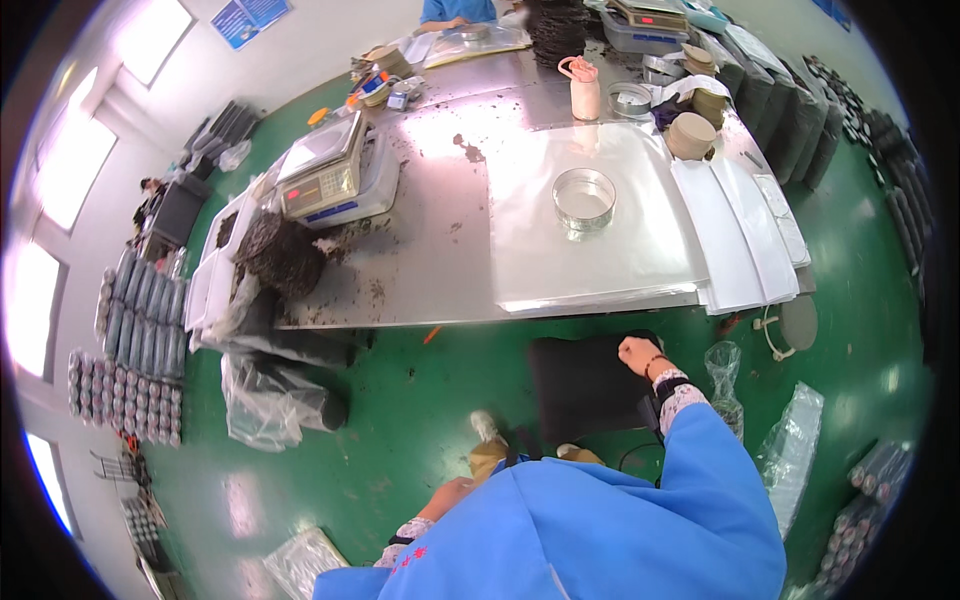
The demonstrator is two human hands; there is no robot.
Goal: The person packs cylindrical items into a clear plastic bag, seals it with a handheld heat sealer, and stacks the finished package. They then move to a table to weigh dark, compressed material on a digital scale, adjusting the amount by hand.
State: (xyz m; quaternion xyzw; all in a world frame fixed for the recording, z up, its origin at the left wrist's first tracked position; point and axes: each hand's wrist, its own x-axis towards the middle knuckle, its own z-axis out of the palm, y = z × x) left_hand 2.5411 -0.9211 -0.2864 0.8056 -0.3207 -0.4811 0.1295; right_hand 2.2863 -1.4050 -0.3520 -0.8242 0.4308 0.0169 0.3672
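My right hand (640, 355) is closed, over the far right corner of a black, square-topped seat (585, 385) in front of the table. Whether it grips the seat or only hovers above it, I cannot tell. A dark band and a bead bracelet circle that wrist. Low beside my body is my left hand (450, 495), its fingers hidden from view. On the metal table (430, 230) a round metal-rimmed dish (584, 198) rests on a stack of clear plastic sheets (520, 270), out of reach of both hands.
A digital scale (325, 175) on a plastic box and a dark, coiled stack (280, 255) occupy the table's left. White sheets (745, 250), a pink bottle (584, 90) and beige rolls (690, 135) are at right. Another person's hand (455, 22) is across the table. Plastic bags (265, 405) lie below.
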